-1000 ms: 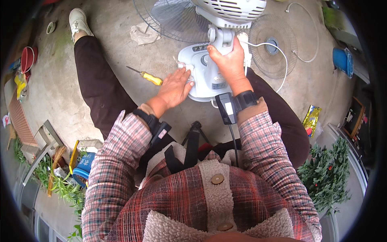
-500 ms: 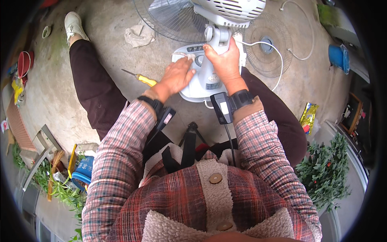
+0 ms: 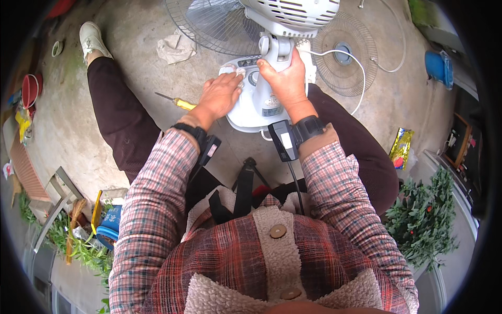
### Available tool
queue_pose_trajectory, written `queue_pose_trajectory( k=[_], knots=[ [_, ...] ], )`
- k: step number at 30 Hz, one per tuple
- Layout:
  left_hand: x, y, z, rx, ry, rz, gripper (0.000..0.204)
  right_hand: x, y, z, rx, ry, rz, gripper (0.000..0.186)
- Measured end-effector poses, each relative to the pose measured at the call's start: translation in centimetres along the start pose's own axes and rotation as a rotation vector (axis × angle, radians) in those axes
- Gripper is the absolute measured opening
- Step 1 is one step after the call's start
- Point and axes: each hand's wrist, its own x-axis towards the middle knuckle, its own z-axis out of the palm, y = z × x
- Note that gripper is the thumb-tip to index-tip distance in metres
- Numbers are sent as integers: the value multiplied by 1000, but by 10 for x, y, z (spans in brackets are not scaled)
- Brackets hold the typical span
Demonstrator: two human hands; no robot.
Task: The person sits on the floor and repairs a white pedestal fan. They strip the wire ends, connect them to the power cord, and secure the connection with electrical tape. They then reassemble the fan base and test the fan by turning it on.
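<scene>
A white electric fan (image 3: pixel 269 104) stands on the floor between my legs, its motor housing (image 3: pixel 293 15) at the top and its wire cage reaching up to the left. My right hand (image 3: pixel 286 83) is wrapped round the fan's neck just below the tilt joint. At the left side of the base, my left hand (image 3: pixel 218 97) presses a small white cloth (image 3: pixel 230 69) against the surface beside the control knob (image 3: pixel 253 78). Most of the cloth lies under my fingers. Left of that hand, a screwdriver with a yellow handle (image 3: pixel 184 104) rests on the floor.
A detached fan grille (image 3: pixel 342 53) lies to the right, near a white cord (image 3: pixel 361 73). A crumpled pale cloth (image 3: pixel 175 48) is on the concrete floor beyond. Red bucket (image 3: pixel 31 89) at far left, blue bucket (image 3: pixel 109 230) lower left, leafy plant (image 3: pixel 421 220) at right.
My left hand has slid slightly left along the base with the cloth. My right hand keeps its hold on the neck. The whole view has shifted a little.
</scene>
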Motion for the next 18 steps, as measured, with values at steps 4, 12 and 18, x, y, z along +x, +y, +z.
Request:
queue_pose_trajectory(
  k=[4, 12, 18],
  knots=[
    [-4, -7, 3, 36, 68, 34, 43, -3, 1, 2, -19, -25, 5, 45],
    [35, 6, -6, 47, -18, -14, 41, -4, -4, -2, -65, -37, -15, 45],
    [-17, -21, 6, 53, 40, 35, 44, -3, -3, -1, -84, -35, -17, 42]
  ],
)
